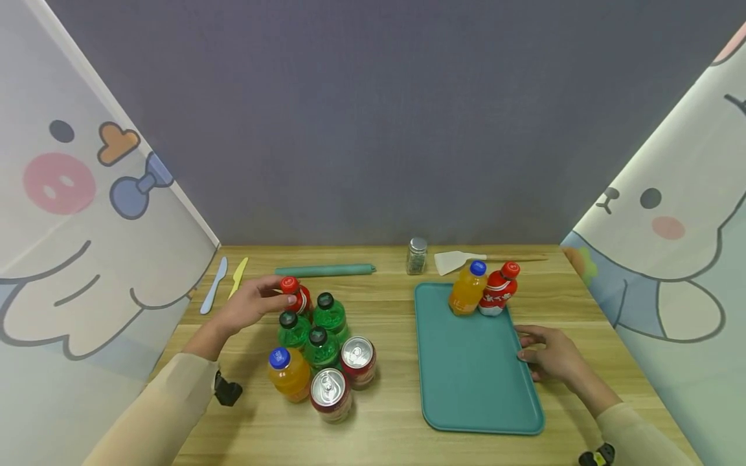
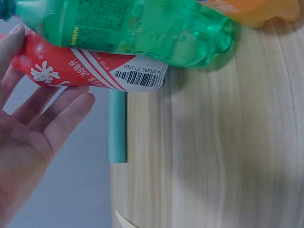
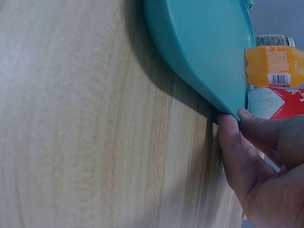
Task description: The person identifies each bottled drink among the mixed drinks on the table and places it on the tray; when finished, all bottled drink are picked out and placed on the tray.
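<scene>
My left hand [image 1: 253, 303] has its thumb and fingers about the upper part of a red bottle [image 1: 301, 299]. In the left wrist view the bottle's printed label [image 2: 109, 71] shows, partly covered by a green bottle [image 2: 142, 28], and the lower fingers stretch out below it. On the right, my right hand [image 1: 550, 353] pinches the side rim of a teal tray [image 1: 474, 388] between thumb and fingers. An orange drink bottle [image 1: 466, 291] and another red bottle [image 1: 498, 291] stand upright at the tray's far end.
Beside the left hand stand several green bottles [image 1: 322, 349], an orange drink bottle [image 1: 289, 375] and two cans [image 1: 331, 395]. Along the back lie a teal rolled item [image 1: 325, 270], a shaker [image 1: 416, 255], a spatula [image 1: 454, 260], and blue [image 1: 214, 285] and yellow [image 1: 238, 275] knives.
</scene>
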Available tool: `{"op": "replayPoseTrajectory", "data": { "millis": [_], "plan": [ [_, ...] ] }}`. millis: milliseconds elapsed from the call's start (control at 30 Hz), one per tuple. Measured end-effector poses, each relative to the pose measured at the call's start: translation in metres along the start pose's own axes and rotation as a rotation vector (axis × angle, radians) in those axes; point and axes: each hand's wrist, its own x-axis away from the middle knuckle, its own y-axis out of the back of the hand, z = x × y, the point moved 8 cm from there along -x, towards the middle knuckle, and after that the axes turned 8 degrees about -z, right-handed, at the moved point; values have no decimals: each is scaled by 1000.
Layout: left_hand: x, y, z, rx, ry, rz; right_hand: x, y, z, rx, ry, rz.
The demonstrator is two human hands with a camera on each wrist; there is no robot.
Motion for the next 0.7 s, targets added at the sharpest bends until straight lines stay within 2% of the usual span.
{"op": "replayPoseTrajectory", "data": {
  "millis": [167, 400, 600, 700],
  "plan": [
    [-1, 7, -7, 31, 4, -44, 2, 0, 1, 5, -5, -1],
    [-3, 21, -19, 7, -7, -128, 1, 1, 2, 12, 2, -2],
    [-5, 30, -33, -11, 13, -159, 0, 2, 3, 21, 13, -3],
    [-6, 35, -42, -19, 3, -187, 0, 2, 3, 18, 9, -4]
  ]
}}
